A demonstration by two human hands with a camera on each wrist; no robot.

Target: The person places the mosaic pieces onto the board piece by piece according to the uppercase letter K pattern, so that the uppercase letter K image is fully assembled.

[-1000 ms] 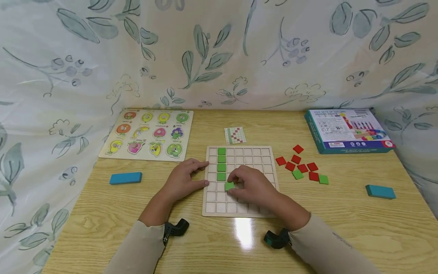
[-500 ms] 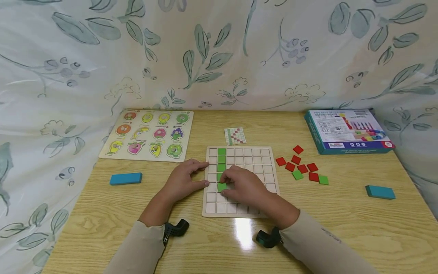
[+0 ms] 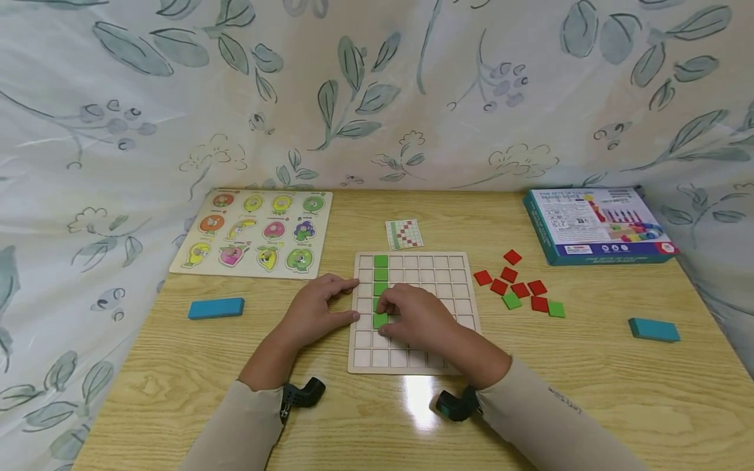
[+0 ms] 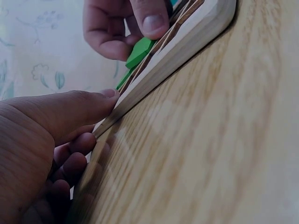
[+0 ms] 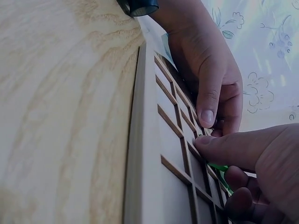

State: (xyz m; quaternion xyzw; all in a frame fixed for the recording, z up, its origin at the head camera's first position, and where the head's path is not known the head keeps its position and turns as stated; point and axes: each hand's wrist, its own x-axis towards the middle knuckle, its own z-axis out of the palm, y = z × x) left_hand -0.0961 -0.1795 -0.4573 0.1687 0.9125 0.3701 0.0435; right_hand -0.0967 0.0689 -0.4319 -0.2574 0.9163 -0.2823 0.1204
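A wooden grid board [image 3: 427, 360] has a column of green tiles [image 3: 381, 275] in its second column. The right hand [image 3: 421, 318] pinches the lowest green tile [image 3: 379, 321] over that column; this tile [image 4: 139, 52] looks tilted between thumb and fingers in the left wrist view. At the board's left edge, the left hand [image 3: 315, 309] touches with thumb and index finger, its thumb extended against the rim in the left wrist view. In the right wrist view, the right thumb partly hides a green tile [image 5: 218, 166].
A small pattern card [image 3: 404, 234] lies behind the board. Several red tiles [image 3: 499, 286] and two green ones [image 3: 512, 300] are to its right. A fruit puzzle [image 3: 253, 232], a boxed set [image 3: 601, 226] and blue blocks [image 3: 216, 308] [image 3: 654, 330] stand farther out.
The right hand has moved left with the green tile, from beside the second column to over it, below the other green tiles. The left hand has stayed at the board's edge.
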